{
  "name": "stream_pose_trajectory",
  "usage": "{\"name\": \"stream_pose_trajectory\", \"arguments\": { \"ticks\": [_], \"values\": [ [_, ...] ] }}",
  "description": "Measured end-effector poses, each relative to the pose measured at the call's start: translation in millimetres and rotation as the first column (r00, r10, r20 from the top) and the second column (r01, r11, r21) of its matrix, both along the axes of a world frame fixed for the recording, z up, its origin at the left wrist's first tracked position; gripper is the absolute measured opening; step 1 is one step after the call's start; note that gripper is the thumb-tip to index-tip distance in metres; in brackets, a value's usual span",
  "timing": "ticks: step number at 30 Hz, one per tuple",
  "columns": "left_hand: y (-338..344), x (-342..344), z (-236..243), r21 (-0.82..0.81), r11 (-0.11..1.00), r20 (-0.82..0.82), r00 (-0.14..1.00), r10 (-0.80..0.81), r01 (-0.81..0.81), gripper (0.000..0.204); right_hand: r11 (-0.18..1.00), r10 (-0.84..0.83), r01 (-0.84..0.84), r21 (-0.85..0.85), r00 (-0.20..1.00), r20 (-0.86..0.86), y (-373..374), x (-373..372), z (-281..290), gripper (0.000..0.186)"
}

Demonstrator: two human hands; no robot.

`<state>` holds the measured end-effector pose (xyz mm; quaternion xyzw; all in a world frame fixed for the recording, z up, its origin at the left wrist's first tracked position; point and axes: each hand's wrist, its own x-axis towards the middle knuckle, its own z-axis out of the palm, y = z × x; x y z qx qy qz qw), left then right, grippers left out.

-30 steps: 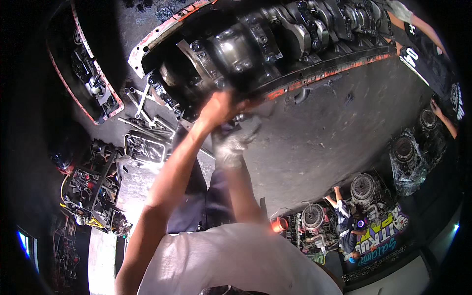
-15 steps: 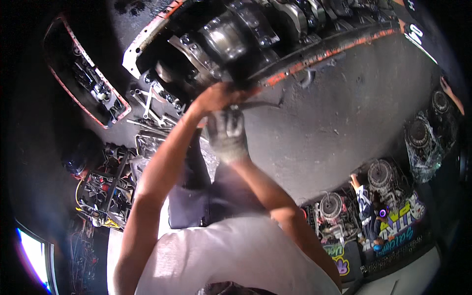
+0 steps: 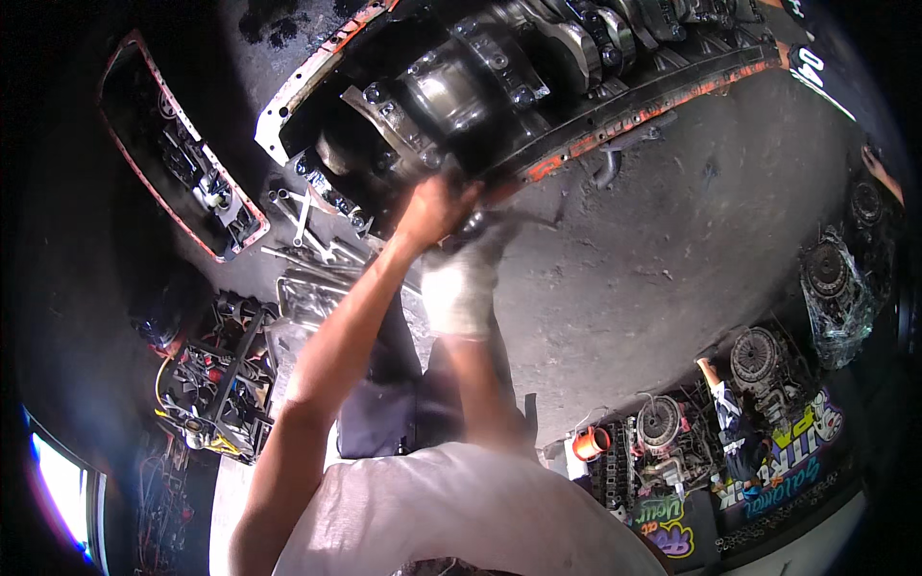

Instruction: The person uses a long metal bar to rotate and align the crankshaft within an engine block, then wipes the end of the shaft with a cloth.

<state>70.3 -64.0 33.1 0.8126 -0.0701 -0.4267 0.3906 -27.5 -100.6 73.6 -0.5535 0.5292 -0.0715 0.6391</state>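
Note:
An engine block (image 3: 576,156) with an orange-edged flange lies at the top, its oily crankshaft (image 3: 444,96) and bearing caps exposed. My bare left hand (image 3: 434,209) is at the block's near left corner, fingers curled and partly blurred around something I cannot make out. Just below it my right hand (image 3: 464,288), in a pale work glove, is raised in a closed grip and smeared by motion. A small shiny metal piece (image 3: 472,223) shows between the hands. From there a thin dark bar (image 3: 538,219) runs right, too blurred to name.
A red-rimmed oil pan (image 3: 259,230) holding parts lies at left. Wrenches (image 3: 305,216) and a metal tray (image 3: 305,300) sit near the block. A crate of tools (image 3: 216,384) is lower left. Engines with round clutch covers (image 3: 660,422) stand at right; people's arms (image 3: 884,178) show there.
My gloved right hand has swung down and right, with its forearm more upright. My left hand stays by the block's corner. The whole view has shifted slightly.

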Motion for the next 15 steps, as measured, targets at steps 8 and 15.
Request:
{"name": "stream_pose_trajectory", "arguments": {
  "ticks": [8,15],
  "values": [
    [1,6,19,0.082,0.989,-0.256,0.957,0.137,-0.119,0.042,0.813,-0.026,0.166,0.559,0.968,-0.25,-31,-27,1,0.02],
    [-5,-3,12,0.068,0.986,-0.049,0.987,0.156,-0.152,0.039,0.46,0.887,-0.874,-0.159,0.462,0.026,24,-52,-7,0.02]
  ]
}}
